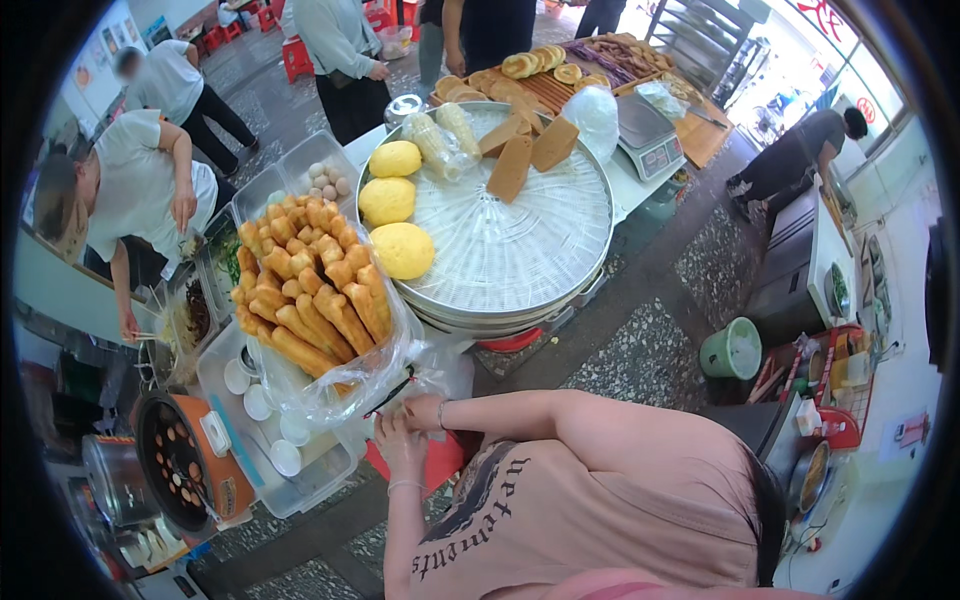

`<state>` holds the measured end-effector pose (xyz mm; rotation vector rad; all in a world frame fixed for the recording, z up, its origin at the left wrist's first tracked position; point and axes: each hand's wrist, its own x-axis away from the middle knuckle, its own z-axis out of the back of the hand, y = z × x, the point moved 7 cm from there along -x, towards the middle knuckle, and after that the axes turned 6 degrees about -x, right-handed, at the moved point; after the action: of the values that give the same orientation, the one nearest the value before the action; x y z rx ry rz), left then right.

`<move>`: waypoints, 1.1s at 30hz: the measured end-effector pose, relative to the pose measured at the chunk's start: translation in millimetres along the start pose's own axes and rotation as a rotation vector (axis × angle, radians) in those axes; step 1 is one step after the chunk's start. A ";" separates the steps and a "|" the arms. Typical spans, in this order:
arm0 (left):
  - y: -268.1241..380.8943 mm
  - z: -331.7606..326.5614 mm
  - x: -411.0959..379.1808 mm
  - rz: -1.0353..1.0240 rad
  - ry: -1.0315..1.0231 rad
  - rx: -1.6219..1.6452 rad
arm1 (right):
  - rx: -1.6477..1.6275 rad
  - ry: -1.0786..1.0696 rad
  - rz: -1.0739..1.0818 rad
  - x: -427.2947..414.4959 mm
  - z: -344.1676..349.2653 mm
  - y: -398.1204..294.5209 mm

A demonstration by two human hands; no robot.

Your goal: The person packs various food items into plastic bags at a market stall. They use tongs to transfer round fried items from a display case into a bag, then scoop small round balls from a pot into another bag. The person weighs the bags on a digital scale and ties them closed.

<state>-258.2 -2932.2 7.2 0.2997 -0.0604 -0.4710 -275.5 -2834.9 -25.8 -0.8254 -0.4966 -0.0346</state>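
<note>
My left hand (401, 448) and my right hand (425, 414) come together at the near edge of the counter. Their fingers are pinched on a thin clear plastic bag (439, 371); the exact grip is partly hidden. Just beyond them, fried dough sticks (311, 289) stand packed upright in a large clear plastic bag (337, 394). A dark strip (390, 394) lies across the plastic beside my fingers. Below my hands shows a red surface (442, 459), perhaps a stool.
A round steamer (517, 247) holds yellow buns (403, 250), wrapped corn (442, 139) and brown cake slices (510, 169). An orange cooker (191, 457) of eggs and a clear bin (262, 491) stand left. A person (150, 180) uses chopsticks over food tubs. A scale (649, 135) stands behind.
</note>
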 end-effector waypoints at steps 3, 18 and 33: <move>-1.8 -10.4 -12.8 -0.028 -0.086 -0.137 | 0.076 -0.055 0.159 -11.5 -11.1 9.2; -30.3 -44.7 -32.2 -0.067 0.004 -0.197 | 0.289 0.410 0.575 11.4 19.9 -18.3; 38.4 58.5 0.6 -0.270 -0.132 0.048 | -0.203 0.525 0.254 124.8 96.5 49.5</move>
<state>-248.2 -2915.7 74.4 0.3250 -0.1615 -0.7581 -193.7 -2712.4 49.3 -1.0297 0.1106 -0.0661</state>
